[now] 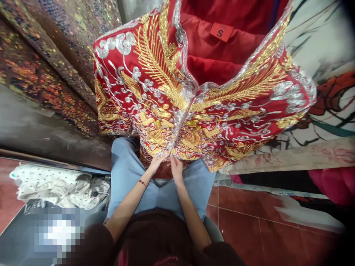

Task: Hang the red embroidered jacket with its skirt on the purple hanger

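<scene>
Both hands at the lower hem of a red embroidered jacket point(194, 107).

Left hand point(156, 165) and right hand point(176, 169) pinch the hem side by side, fingers closed on cloth, just above the lap. Jacket fans toward 12 o'clock, size tag point(221, 32) at 1. Spotted white cloth point(61, 184) at 9; red tiled floor point(249, 225) at 4.

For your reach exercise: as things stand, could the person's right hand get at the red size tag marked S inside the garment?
Probably yes. The right hand grips the embroidered garment at its lower edge; the size tag lies exposed on the open lining, far up, with nothing covering it.
</scene>
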Demonstrator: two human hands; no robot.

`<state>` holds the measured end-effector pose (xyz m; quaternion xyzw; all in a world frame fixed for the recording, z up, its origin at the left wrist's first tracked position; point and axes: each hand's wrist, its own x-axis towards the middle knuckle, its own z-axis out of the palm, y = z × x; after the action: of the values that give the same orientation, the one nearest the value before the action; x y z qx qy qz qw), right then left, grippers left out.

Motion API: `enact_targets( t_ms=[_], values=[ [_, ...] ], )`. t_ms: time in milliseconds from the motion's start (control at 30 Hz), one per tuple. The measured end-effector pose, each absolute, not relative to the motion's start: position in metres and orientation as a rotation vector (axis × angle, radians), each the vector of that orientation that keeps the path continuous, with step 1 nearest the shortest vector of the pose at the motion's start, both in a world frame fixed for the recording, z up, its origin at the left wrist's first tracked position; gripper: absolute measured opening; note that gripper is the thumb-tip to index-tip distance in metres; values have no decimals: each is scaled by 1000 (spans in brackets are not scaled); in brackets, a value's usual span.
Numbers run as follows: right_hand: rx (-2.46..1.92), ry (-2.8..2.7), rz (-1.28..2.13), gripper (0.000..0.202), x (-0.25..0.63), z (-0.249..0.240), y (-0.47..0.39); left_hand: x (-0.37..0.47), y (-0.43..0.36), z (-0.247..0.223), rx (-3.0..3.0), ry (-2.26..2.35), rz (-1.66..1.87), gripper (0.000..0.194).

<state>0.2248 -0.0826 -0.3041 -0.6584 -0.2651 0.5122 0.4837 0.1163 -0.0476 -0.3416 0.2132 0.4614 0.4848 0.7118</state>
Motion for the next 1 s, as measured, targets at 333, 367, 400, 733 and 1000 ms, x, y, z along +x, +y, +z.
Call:
enact_targets(
  t_ms=[333, 367, 400, 733, 1000],
  values=[
    [-1644, -840, 1255, 48, 236, -302, -62, 112, -45, -337, 581, 1064, 1076, 38],
    [-1633, -845, 1272, 51, 237, -302, -61, 112, -46, -337, 599, 1066, 1072, 36],
    [-1624, -848, 1279, 52, 238, -302, -61, 112, -46, -337, 611, 1067, 1070, 35],
    [-1728, -923, 1069, 28, 232, -290, -69, 113, -47, -344, 609, 1098, 1085, 44],
    [-1699, -929, 1210, 28, 230, -294, -68, 113, -46, -343, 592, 1077, 1108, 50]
  ],
)
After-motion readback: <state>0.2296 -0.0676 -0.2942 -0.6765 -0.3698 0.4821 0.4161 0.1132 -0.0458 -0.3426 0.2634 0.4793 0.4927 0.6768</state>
